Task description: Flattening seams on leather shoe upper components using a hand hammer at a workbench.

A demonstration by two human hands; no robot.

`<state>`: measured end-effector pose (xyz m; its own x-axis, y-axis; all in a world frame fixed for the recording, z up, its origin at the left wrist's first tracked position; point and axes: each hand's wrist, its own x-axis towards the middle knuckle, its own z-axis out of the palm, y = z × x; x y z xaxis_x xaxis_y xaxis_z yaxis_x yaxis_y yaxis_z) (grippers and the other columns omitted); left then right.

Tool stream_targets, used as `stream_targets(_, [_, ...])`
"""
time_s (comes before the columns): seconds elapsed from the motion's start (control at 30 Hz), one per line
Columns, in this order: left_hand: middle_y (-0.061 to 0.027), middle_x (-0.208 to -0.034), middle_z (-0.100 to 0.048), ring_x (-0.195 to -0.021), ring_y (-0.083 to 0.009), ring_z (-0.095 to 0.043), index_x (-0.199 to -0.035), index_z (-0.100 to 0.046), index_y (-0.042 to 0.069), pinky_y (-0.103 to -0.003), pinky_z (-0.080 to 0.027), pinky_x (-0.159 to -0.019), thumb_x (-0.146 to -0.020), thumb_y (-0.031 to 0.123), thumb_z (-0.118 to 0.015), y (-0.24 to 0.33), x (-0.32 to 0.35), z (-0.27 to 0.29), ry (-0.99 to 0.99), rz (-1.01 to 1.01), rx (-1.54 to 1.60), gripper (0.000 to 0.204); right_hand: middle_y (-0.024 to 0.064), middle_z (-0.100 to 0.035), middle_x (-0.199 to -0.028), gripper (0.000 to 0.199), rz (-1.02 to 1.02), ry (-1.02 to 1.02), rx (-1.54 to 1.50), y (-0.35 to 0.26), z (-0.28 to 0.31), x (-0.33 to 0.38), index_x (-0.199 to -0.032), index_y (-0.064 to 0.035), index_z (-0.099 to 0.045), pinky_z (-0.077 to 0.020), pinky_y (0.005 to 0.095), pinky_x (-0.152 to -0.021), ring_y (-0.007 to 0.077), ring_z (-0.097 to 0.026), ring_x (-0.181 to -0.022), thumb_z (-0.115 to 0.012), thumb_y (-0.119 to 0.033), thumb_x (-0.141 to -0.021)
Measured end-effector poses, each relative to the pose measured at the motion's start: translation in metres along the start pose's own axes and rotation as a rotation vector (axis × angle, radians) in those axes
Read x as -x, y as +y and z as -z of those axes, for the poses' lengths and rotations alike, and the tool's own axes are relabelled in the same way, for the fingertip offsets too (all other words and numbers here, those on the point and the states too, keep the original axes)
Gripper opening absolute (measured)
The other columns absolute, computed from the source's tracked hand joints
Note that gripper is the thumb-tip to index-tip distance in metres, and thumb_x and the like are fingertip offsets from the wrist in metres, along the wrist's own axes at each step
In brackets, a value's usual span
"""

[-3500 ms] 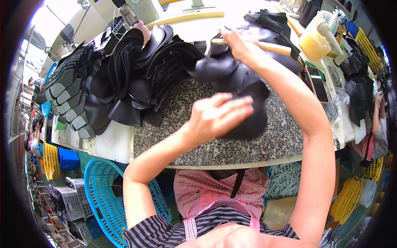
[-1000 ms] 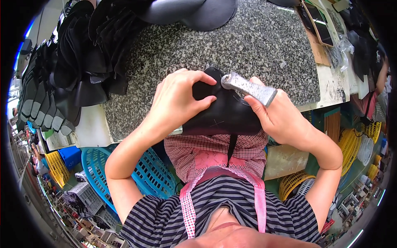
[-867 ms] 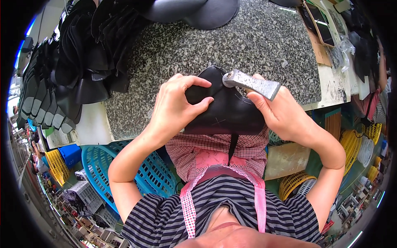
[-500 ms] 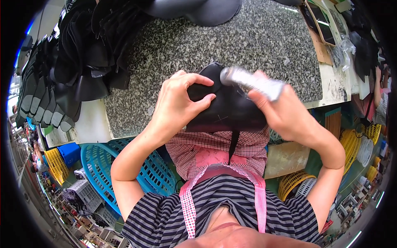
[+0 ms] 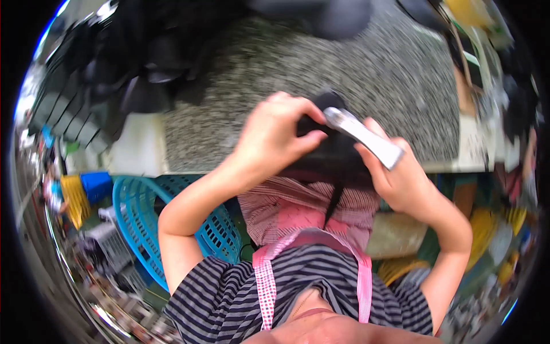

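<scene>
A black leather-like piece (image 5: 338,155) lies at the near edge of the stone slab, its lower part hanging over toward my lap. The thumb and index finger of my left hand (image 5: 278,135) press on its left side, curled close together. My right hand (image 5: 401,175) is closed round a silver hammer (image 5: 366,137). The hammer has a round face at one end and a flared flat end at the other; its handle is hidden in my grip. The round face is over the piece, just right of my left fingertips. Motion blur hides whether it touches.
Beneath me is a speckled granite slab (image 5: 275,63) on a bench. Stacked black pieces (image 5: 137,63) crowd the far left, and more dark pieces (image 5: 338,17) lie at the far edge. A blue plastic basket (image 5: 134,223) stands below left. My lap has a pink checked apron (image 5: 303,215).
The view has shifted and blurred. My left hand and the black piece appear further right. The hammer, smeared before, is now clearer, its round face still beside my left fingertips.
</scene>
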<state>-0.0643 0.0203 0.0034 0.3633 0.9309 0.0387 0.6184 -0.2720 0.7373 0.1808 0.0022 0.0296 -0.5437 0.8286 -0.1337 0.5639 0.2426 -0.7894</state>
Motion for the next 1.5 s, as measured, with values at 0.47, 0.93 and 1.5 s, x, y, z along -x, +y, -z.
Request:
stream_targets(0.47, [-0.0083,-0.089,-0.061,-0.091,-0.0304,-0.061,-0.087,-0.063,0.008,-0.043,-0.051,-0.077,-0.082,0.014,-0.074,-0.008,0.035,-0.030,0.213,-0.230,0.007,0.013,0.0075,-0.063,-0.122,0.047,-0.023,0.006,-0.014,0.037,-0.011,0.023,-0.144,0.0056,-0.048,-0.0422,0.0264,-0.074,0.0122,-0.052,-0.086,-0.037,-0.026,-0.111])
stream_targets(0.93, [-0.0061,-0.087,-0.061,-0.092,-0.0285,-0.061,-0.085,-0.064,0.009,-0.042,-0.053,-0.072,-0.080,0.009,-0.070,-0.003,0.012,-0.041,0.234,-0.321,0.063,0.008,0.0189,-0.057,-0.138,0.051,0.145,0.103,-0.110,0.064,0.005,0.015,-0.146,0.0098,-0.043,-0.0378,0.0351,-0.108,0.0243,-0.054,-0.125,-0.035,-0.026,-0.111])
stream_targets(1.5, [-0.0042,-0.084,-0.058,-0.089,-0.0250,-0.060,-0.083,-0.064,0.009,-0.038,-0.055,-0.061,-0.081,0.012,-0.067,-0.004,0.015,-0.043,0.253,-0.378,-0.080,0.005,0.0010,-0.057,-0.086,0.048,0.089,0.173,-0.076,0.064,0.003,0.016,-0.136,0.0081,-0.055,-0.0291,0.0251,-0.058,0.0077,-0.040,-0.069,-0.041,-0.029,-0.110])
